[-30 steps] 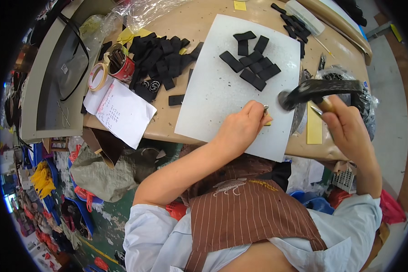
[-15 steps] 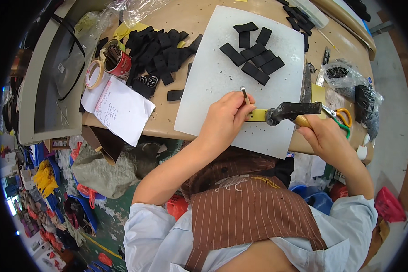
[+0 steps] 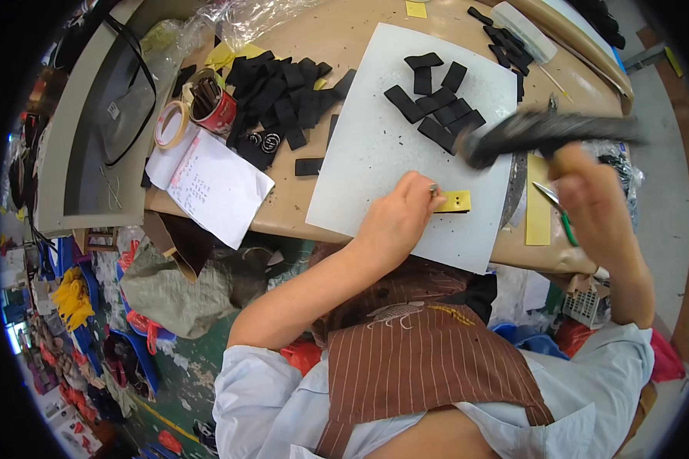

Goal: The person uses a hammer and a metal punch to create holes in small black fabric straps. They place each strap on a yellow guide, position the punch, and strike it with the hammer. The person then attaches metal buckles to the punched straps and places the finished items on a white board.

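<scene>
My left hand [image 3: 400,214] is closed round a slim metal punch [image 3: 433,188], its top end just showing above the fingers. Under and beside the fingertips lies a small yellow strip [image 3: 457,202] with dark holes, over a black piece on the white board [image 3: 344,191]. In my right hand [image 3: 593,195], smeared by motion, is a hammer [image 3: 547,138], lifted over the right side of the board. Several black fabric bands [image 3: 436,101] lie farther up the board, partly near the hammer head.
Left of the board sit a pile of black bands [image 3: 287,92], a red can [image 3: 216,115] of tools, a tape roll [image 3: 171,125] and an open notebook [image 3: 218,180]. Green-handled scissors [image 3: 566,228] and a yellow strip lie at the right. Clear plastic [image 3: 241,19] is at the back.
My right hand has swung the hammer up and to the right, away from the punch. The punch, upright and tilted before, is now mostly hidden in my left hand, with the yellow strip showing more.
</scene>
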Demonstrator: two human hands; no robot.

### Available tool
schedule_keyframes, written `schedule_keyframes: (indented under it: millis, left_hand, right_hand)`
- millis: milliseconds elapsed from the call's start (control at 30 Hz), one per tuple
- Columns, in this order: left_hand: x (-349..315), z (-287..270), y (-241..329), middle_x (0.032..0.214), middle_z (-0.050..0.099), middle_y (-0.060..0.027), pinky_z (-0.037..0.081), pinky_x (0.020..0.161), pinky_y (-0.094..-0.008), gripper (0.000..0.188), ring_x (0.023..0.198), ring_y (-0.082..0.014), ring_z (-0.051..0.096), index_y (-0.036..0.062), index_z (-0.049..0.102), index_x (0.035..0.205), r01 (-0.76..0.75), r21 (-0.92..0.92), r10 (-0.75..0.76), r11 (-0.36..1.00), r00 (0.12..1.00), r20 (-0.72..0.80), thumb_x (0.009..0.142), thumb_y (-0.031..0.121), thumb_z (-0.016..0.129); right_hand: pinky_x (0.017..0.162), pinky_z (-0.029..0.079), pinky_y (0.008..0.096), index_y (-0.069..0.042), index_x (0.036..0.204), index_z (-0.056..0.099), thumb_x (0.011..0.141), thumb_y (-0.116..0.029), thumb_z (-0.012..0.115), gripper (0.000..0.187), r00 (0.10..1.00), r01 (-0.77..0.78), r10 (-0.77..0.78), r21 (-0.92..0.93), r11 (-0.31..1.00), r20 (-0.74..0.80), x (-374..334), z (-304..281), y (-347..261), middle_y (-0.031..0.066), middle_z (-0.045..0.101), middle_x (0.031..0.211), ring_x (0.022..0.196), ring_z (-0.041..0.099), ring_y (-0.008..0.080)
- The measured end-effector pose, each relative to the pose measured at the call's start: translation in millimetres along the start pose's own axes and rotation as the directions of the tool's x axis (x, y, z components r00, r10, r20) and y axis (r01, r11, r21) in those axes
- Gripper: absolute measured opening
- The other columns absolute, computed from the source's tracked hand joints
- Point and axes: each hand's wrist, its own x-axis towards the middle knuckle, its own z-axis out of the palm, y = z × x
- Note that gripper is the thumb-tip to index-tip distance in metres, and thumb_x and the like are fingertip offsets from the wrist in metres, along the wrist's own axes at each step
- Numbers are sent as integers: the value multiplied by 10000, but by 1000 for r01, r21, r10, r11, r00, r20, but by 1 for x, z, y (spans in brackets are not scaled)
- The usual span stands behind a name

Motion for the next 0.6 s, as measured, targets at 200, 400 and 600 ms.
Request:
schedule_keyframes:
  millis: [200, 400, 600]
  left_hand:
    - [-2, 6, -3, 855, 631, -125, 519, 585, -343, 187, 680, -262, 635, -3, 520, 855, -8, -105, 9, 994, 1000, 14, 878, 77, 688]
    - [-2, 5, 3, 833, 636, -98, 515, 566, -337, 239, 643, -286, 618, 10, 485, 821, -113, -38, 115, 993, 992, 57, 858, 88, 708]
    - [-3, 13, 3, 793, 584, -154, 496, 517, -422, 266, 608, -364, 596, 17, 481, 945, 154, -82, -158, 985, 986, -44, 912, 207, 664]
  right_hand:
    - [388, 254, 202, -39, 1073, 578, 1043, -362, 409, 366, 879, 111, 59, 325, 939, -473, -8, -60, 7, -43, 414, 574, 444, 342, 29]
    - [503, 409, 285, -31, 953, 612, 976, -253, 514, 244, 957, 268, -277, -96, 959, -90, -22, -52, 25, 42, 542, 700, 537, 488, 171]
    - [596, 426, 315, 22, 972, 571, 991, -215, 526, 241, 891, -302, 326, 125, 945, -316, -40, 13, 52, 56, 508, 682, 651, 468, 101]
